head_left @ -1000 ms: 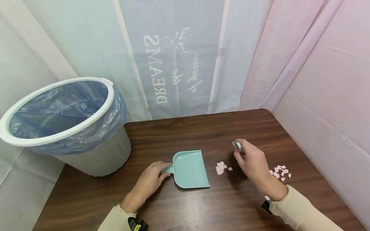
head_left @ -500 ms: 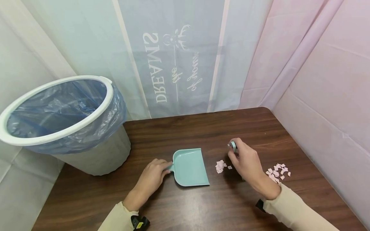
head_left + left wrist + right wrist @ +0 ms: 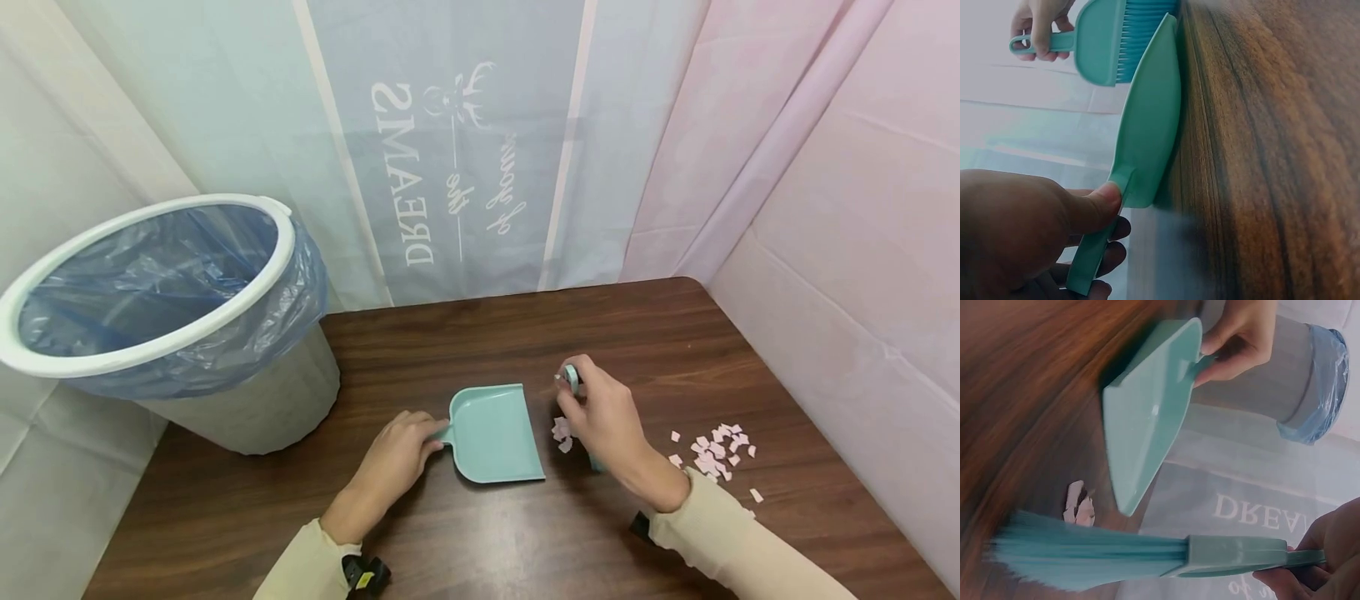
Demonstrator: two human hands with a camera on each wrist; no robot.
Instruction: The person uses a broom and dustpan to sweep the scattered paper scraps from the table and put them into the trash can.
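A mint-green dustpan point(image 3: 495, 435) lies on the wooden table, its straight lip facing right. My left hand point(image 3: 401, 454) grips its short handle, thumb on top, as the left wrist view shows. My right hand point(image 3: 603, 421) holds a small hand brush point(image 3: 1229, 553) by its handle, bristles point(image 3: 1085, 550) down on the table. A little pile of white paper scraps point(image 3: 562, 433) sits between the brush and the dustpan lip, apart from the lip. In the head view my right hand hides most of the brush. The dustpan's tray has no scraps on it.
A second scatter of paper scraps point(image 3: 720, 450) lies right of my right forearm. At the left stands a grey bin point(image 3: 262, 408) with a white rim and blue bag point(image 3: 157, 275). A printed curtain point(image 3: 465, 167) hangs behind the table point(image 3: 450, 342).
My right hand has moved left with the brush, closer to the dustpan and the small pile of scraps. More of the right-hand scatter shows. My left hand and the dustpan stay nearly still.
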